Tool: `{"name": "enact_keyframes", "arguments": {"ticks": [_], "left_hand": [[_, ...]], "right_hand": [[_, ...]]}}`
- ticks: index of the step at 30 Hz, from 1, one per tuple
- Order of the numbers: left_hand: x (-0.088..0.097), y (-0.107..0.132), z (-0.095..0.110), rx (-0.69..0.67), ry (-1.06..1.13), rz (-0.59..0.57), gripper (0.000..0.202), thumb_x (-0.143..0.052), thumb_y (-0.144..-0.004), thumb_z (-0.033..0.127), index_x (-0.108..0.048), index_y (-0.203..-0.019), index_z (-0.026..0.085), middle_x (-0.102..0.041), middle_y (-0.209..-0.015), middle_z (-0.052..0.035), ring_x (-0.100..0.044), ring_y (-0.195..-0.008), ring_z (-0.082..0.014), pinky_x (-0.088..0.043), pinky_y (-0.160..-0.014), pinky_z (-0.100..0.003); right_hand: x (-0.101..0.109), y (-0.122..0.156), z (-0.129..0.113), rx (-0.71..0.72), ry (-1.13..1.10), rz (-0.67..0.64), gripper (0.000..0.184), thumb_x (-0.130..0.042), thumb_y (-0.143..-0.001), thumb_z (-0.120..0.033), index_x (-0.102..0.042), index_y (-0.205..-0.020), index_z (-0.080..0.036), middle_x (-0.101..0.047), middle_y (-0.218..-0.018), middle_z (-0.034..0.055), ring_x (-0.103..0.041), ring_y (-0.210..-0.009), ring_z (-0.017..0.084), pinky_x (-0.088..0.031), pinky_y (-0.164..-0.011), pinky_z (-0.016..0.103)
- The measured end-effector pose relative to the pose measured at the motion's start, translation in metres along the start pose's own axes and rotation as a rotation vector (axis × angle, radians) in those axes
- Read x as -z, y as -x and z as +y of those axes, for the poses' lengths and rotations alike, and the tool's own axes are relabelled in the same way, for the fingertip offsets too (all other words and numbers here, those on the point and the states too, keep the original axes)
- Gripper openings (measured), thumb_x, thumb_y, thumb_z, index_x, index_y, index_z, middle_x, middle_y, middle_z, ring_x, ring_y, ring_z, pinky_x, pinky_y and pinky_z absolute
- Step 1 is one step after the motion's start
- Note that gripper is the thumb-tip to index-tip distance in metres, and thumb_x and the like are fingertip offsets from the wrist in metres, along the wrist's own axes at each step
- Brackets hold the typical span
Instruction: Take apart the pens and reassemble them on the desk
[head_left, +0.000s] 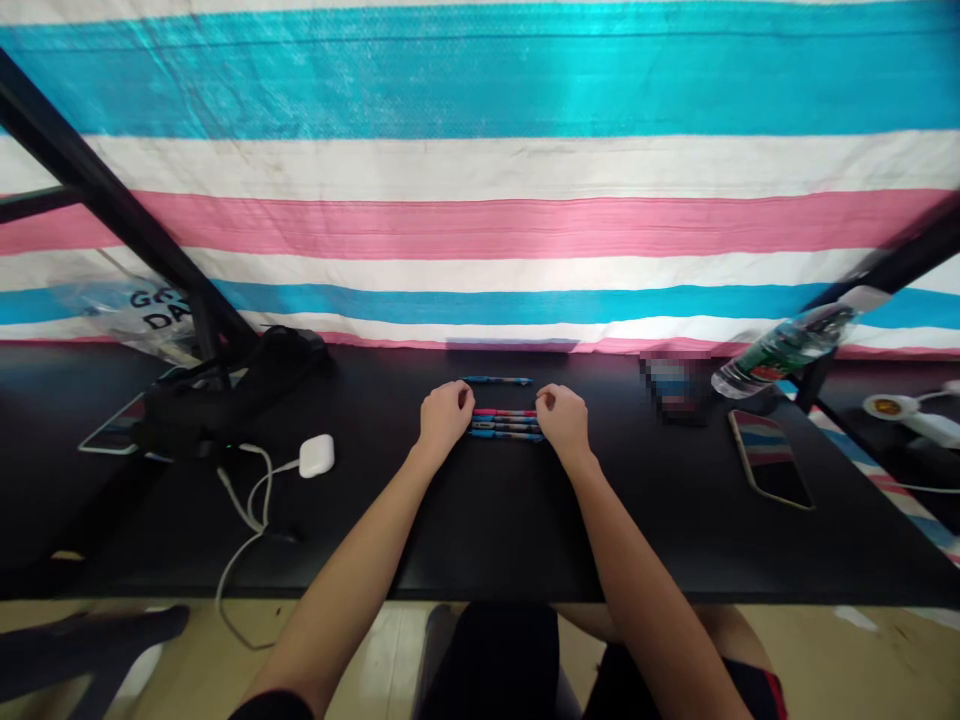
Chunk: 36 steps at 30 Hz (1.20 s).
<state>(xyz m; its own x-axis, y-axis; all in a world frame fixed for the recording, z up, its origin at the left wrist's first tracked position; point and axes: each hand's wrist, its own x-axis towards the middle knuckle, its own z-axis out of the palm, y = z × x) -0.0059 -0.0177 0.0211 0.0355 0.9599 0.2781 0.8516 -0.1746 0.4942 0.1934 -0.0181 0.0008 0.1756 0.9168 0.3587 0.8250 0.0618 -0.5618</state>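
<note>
Several pens, pink and blue, lie side by side in a row on the black table. My left hand is curled at the left ends of the pens, fingers closed against them. My right hand is curled the same way at their right ends. One more blue pen lies alone just behind the row, touched by neither hand.
A white earbud case with a white cable and a black bag sit at the left. A phone and a tilted plastic bottle are at the right. A striped tarp hangs behind the table.
</note>
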Motion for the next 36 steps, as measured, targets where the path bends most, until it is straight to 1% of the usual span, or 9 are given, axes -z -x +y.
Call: {"name": "enact_keyframes", "arguments": {"ticks": [4, 9, 15, 20, 25, 27, 29, 33, 36], "left_hand": [[-0.002, 0.000, 0.001, -0.021, 0.043, 0.026, 0.018, -0.047, -0.084, 0.022, -0.064, -0.082, 0.021, -0.066, -0.079, -0.0035, -0.059, -0.070, -0.0172, -0.036, -0.060, -0.026], [-0.002, 0.000, 0.001, -0.005, 0.066, 0.045, 0.017, -0.048, -0.083, 0.022, -0.065, -0.083, 0.021, -0.066, -0.079, -0.0032, -0.059, -0.069, -0.0172, -0.035, -0.059, -0.026], [-0.002, 0.000, 0.000, 0.006, 0.098, 0.048, 0.016, -0.049, -0.082, 0.022, -0.066, -0.082, 0.021, -0.067, -0.079, -0.0035, -0.060, -0.068, -0.0177, -0.036, -0.059, -0.026], [-0.004, -0.001, -0.002, 0.018, 0.132, 0.060, 0.016, -0.050, -0.082, 0.021, -0.066, -0.082, 0.021, -0.067, -0.076, -0.0029, -0.060, -0.066, -0.0174, -0.037, -0.059, -0.026], [-0.007, -0.003, -0.005, 0.025, 0.163, 0.093, 0.016, -0.051, -0.080, 0.020, -0.068, -0.081, 0.021, -0.067, -0.076, -0.0027, -0.060, -0.066, -0.0171, -0.040, -0.061, -0.027], [-0.008, -0.004, -0.007, 0.021, 0.197, 0.112, 0.017, -0.052, -0.079, 0.018, -0.068, -0.081, 0.020, -0.067, -0.077, -0.0031, -0.061, -0.067, -0.0168, -0.043, -0.065, -0.027], [-0.008, -0.005, -0.009, 0.008, 0.253, 0.120, 0.018, -0.052, -0.077, 0.014, -0.069, -0.083, 0.019, -0.068, -0.079, -0.0038, -0.061, -0.070, -0.0166, -0.046, -0.070, -0.028], [-0.009, -0.008, -0.012, 0.023, 0.384, 0.098, 0.025, -0.055, -0.070, 0.007, -0.070, -0.086, 0.019, -0.071, -0.085, -0.0034, -0.062, -0.077, -0.0168, -0.048, -0.076, -0.028], [-0.011, -0.011, -0.015, 0.069, 0.485, 0.063, 0.022, -0.058, -0.070, 0.011, -0.071, -0.085, 0.018, -0.071, -0.082, -0.0035, -0.062, -0.075, -0.0174, -0.048, -0.073, -0.028]], "right_hand": [[0.000, -0.001, -0.002, 0.012, -0.035, -0.027, 0.020, -0.046, -0.076, -0.016, -0.065, -0.073, -0.018, -0.060, -0.069, 0.0041, -0.054, -0.066, 0.017, -0.038, -0.064, 0.027], [0.003, -0.002, 0.003, -0.043, 0.004, 0.004, 0.021, -0.046, -0.076, -0.017, -0.067, -0.074, -0.018, -0.062, -0.073, 0.0058, -0.054, -0.065, 0.017, -0.038, -0.063, 0.027], [0.004, -0.002, 0.003, -0.040, -0.024, 0.009, 0.020, -0.047, -0.075, -0.019, -0.067, -0.072, -0.019, -0.064, -0.067, 0.0045, -0.056, -0.063, 0.017, -0.039, -0.062, 0.027], [0.003, -0.005, 0.003, -0.089, -0.128, 0.029, 0.021, -0.047, -0.073, -0.020, -0.067, -0.069, -0.019, -0.064, -0.063, 0.0040, -0.059, -0.062, 0.018, -0.043, -0.064, 0.029], [0.002, -0.005, 0.003, -0.053, -0.248, 0.026, 0.021, -0.046, -0.072, -0.020, -0.067, -0.069, -0.019, -0.064, -0.065, 0.0042, -0.059, -0.061, 0.018, -0.047, -0.068, 0.031], [-0.001, -0.005, 0.004, -0.040, -0.313, 0.030, 0.021, -0.046, -0.072, -0.020, -0.067, -0.070, -0.019, -0.064, -0.070, 0.0051, -0.059, -0.062, 0.017, -0.048, -0.068, 0.031], [-0.006, -0.005, 0.006, -0.054, -0.431, 0.023, 0.019, -0.048, -0.072, -0.022, -0.067, -0.073, -0.019, -0.065, -0.078, 0.0064, -0.061, -0.064, 0.017, -0.050, -0.068, 0.031], [-0.015, -0.009, 0.013, -0.174, -0.726, -0.011, 0.017, -0.057, -0.069, -0.028, -0.066, -0.080, -0.019, -0.067, -0.081, 0.0064, -0.065, -0.074, 0.020, -0.052, -0.076, 0.035], [-0.018, -0.011, 0.015, -0.249, -0.917, -0.017, 0.022, -0.066, -0.064, -0.032, -0.066, -0.080, -0.018, -0.068, -0.081, 0.0056, -0.066, -0.079, 0.021, -0.052, -0.081, 0.037]]}}
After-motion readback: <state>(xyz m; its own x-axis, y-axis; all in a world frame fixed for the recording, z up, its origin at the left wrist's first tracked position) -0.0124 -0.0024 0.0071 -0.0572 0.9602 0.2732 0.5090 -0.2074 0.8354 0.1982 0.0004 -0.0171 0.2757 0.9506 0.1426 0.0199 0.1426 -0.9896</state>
